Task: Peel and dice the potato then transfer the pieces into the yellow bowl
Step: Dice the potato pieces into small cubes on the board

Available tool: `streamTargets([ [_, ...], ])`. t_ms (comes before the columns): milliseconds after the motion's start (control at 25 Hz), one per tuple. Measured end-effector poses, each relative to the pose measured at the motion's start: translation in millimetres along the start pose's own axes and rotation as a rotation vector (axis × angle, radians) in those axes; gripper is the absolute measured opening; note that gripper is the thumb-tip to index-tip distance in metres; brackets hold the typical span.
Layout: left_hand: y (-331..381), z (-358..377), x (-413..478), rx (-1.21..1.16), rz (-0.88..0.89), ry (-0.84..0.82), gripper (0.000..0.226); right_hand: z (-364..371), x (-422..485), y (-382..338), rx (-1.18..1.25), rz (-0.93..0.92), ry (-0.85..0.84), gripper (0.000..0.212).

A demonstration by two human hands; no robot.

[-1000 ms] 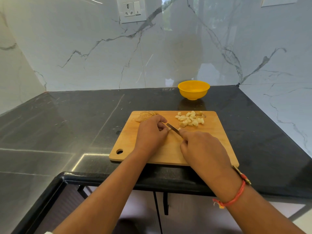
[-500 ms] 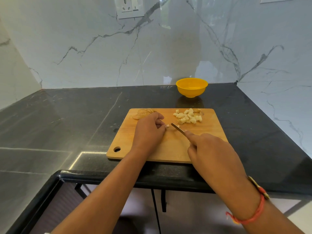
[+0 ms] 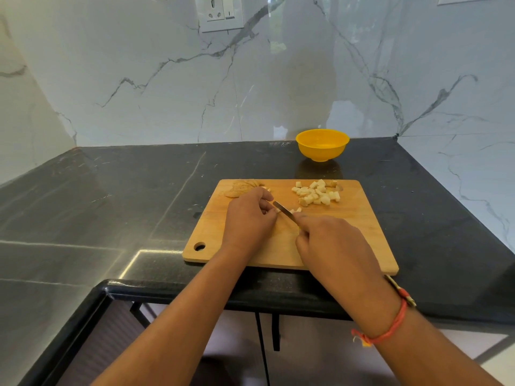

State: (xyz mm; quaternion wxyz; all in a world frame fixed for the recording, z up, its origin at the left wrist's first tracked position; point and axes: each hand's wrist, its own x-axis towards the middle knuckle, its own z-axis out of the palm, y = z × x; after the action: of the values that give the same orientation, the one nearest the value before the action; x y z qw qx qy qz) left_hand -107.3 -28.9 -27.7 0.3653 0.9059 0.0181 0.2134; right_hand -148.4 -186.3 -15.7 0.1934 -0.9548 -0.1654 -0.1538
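A wooden cutting board (image 3: 362,232) lies on the black counter. My left hand (image 3: 248,218) is curled over a small piece of potato, mostly hidden under the fingers. My right hand (image 3: 331,246) grips a knife (image 3: 284,210), whose blade points toward the left fingertips. Two or three fresh pale cubes (image 3: 296,210) sit right beside the blade. A pile of diced potato (image 3: 316,193) rests at the board's far right. Brown peels (image 3: 241,188) lie at the far left corner. The yellow bowl (image 3: 322,144) stands behind the board by the wall, and looks empty.
The black counter (image 3: 125,204) extends left and right of the board, with its front edge just below my forearms. White marble walls close the back and both sides. A socket plate (image 3: 218,12) is on the back wall.
The knife drew back from my left hand, then came in again against the potato piece. New cubes now lie beside the blade. The view shifted slightly.
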Motion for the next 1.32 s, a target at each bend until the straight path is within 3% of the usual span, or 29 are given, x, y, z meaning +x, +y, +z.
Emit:
streamTargets([
  [520,-2.9,2.6,0.8,-0.008,-0.007,0.013,0.020,-13.4,-20.5,10.5,-0.073,0.008,-0.124,0.051],
  [840,3.2,0.6,3.7,0.028,0.032,-0.110,0.038,-29.0,-12.4,27.2,0.045,0.074,0.064,0.044],
  [1000,13.0,14.8,11.9,0.012,0.023,-0.097,0.036,-16.4,11.8,29.6,0.136,0.120,0.144,0.043],
  [1320,28.9,38.7,29.1,-0.019,-0.003,-0.075,0.044,-1.7,14.2,36.7,0.236,0.161,0.168,0.043],
])
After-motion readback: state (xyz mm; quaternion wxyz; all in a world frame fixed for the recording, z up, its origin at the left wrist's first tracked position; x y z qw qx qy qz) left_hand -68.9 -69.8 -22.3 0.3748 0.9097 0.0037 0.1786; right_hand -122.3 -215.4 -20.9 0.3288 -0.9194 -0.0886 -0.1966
